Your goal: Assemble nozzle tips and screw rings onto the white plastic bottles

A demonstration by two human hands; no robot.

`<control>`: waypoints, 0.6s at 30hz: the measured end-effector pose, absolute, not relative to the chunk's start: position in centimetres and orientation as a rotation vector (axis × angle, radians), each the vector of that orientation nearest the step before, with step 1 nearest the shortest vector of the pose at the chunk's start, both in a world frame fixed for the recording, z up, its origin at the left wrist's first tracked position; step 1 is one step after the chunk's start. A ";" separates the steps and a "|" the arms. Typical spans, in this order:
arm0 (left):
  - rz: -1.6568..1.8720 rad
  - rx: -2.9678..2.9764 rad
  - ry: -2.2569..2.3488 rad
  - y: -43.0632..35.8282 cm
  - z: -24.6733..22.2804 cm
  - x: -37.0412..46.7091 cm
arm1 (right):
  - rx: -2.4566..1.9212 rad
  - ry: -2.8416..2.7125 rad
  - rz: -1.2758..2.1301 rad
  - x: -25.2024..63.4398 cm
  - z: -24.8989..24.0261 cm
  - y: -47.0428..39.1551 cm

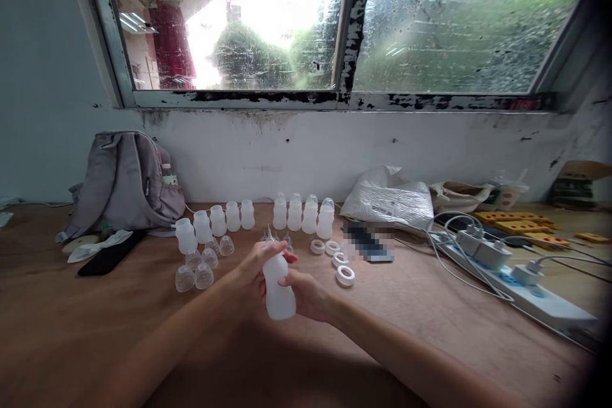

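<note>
A frosted white baby bottle is held tilted over the middle of the table, its base toward me. My right hand is closed around its body, thumb across the front. Wrapped round the bottle's top end is my left hand, whose fingers largely hide that end. Just behind the hands stand several clear teats, partly covered. To the right lie several white collar rings. Several clear domed caps sit at left, in front of a row of open bottles. Several capped bottles stand farther back.
A grey backpack leans at the back left, with a black flat object before it. At right are a silvery plastic bag, a phone, and a white power strip with cables. A window wall bounds the table.
</note>
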State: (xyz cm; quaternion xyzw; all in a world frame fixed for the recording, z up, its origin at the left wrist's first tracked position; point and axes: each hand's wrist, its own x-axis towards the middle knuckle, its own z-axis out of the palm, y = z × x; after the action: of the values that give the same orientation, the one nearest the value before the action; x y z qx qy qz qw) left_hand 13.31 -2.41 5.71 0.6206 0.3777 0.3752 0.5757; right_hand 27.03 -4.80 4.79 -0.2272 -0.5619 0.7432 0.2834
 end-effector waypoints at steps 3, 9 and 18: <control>0.976 1.675 0.859 -0.1 6.9 11.3 | -0.736 -1.603 1.458 27.7 4.7 -2.8; 1.108 2.291 1.661 4.6 6.6 5.2 | -1.092 -1.773 0.719 29.1 1.1 0.5; 0.838 2.328 1.658 6.1 4.1 2.9 | -1.026 -1.971 0.809 29.1 0.2 0.2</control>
State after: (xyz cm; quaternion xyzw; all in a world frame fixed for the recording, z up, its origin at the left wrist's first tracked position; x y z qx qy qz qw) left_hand 2.91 6.12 4.14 0.7790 0.5549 0.2804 0.0815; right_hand 29.14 0.20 0.24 -0.4014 -0.7716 0.3165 0.3787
